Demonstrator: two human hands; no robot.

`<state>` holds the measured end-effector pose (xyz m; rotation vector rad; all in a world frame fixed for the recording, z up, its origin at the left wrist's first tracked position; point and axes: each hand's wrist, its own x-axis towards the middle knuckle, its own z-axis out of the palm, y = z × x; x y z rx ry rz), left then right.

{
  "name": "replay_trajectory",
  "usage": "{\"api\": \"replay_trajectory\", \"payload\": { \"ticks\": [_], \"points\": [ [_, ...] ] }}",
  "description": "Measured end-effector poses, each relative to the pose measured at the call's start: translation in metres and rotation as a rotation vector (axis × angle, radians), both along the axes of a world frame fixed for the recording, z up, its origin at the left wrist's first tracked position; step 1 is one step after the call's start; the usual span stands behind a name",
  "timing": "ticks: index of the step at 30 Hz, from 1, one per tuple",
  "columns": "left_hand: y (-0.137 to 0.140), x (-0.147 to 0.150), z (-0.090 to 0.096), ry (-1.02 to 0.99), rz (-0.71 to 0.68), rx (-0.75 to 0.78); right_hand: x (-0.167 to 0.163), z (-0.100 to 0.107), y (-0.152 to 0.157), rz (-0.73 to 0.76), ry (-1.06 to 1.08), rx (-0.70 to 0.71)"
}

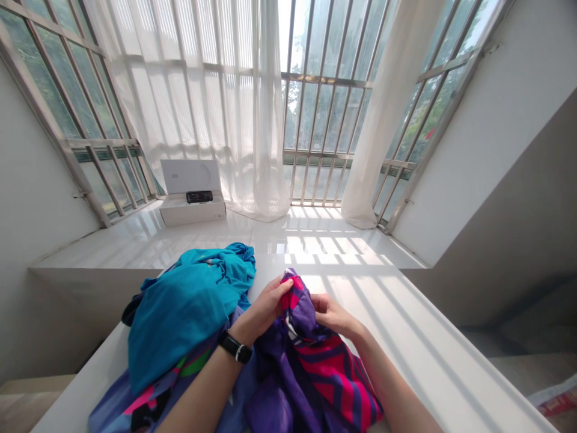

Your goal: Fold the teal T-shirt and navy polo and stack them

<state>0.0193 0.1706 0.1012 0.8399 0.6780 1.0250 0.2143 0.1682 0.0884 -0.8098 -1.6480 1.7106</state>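
Observation:
A purple garment (274, 385) with a pink striped pattern lies bunched at the front of the white table. My left hand (268, 300), with a black watch on its wrist, pinches a raised fold of it between thumb and fingers. On the other side of that fold, my right hand (331, 314) has its fingers closed on the cloth, the fingertips partly hidden behind it. Close by my left forearm is a heaped teal garment (193, 294), resting over a lavender printed cloth (115, 397).
The white table (419, 355) carries striped sunlight on its right side. Behind it, on a window ledge, stands an open white box (192, 211) with a dark device (199, 196) on it. Sheer curtains (198, 102) hang before barred windows (331, 102).

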Motion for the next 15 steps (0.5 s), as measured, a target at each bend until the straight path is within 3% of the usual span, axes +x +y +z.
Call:
{"api": "replay_trajectory", "payload": {
  "ticks": [3, 6, 11, 15],
  "points": [
    [0.004, -0.001, -0.002, -0.050, 0.037, -0.002, 0.001, -0.005, 0.001, 0.055, -0.082, 0.010],
    [0.005, -0.003, -0.002, -0.099, 0.041, 0.006, 0.003, -0.013, 0.005, 0.016, -0.216, 0.145],
    [0.004, -0.004, -0.003, -0.077, 0.026, 0.017, 0.001, -0.023, 0.015, -0.339, -0.332, 0.453],
    [0.003, -0.005, -0.001, -0.034, 0.020, 0.077, 0.002, -0.025, 0.019, -0.542, -0.384, 0.526]
  ]
}}
